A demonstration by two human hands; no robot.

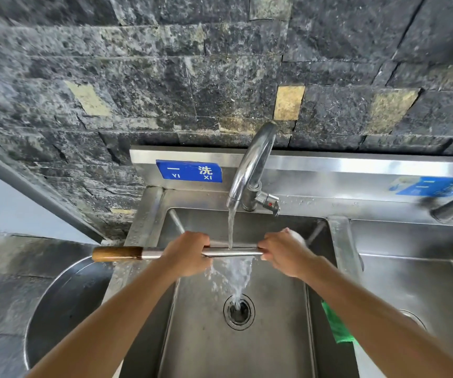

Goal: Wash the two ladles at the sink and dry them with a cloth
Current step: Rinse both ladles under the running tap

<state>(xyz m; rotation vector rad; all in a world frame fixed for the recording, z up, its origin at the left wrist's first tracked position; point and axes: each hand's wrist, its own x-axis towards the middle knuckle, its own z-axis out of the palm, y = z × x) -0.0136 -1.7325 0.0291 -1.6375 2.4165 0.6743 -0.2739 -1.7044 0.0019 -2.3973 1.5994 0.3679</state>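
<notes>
Both forearms reach in; left hand (190,255) and right hand (282,255) clench wet steel wooden-ended ladle handle (230,252) under stream: stiff, likely slippery.
</notes>
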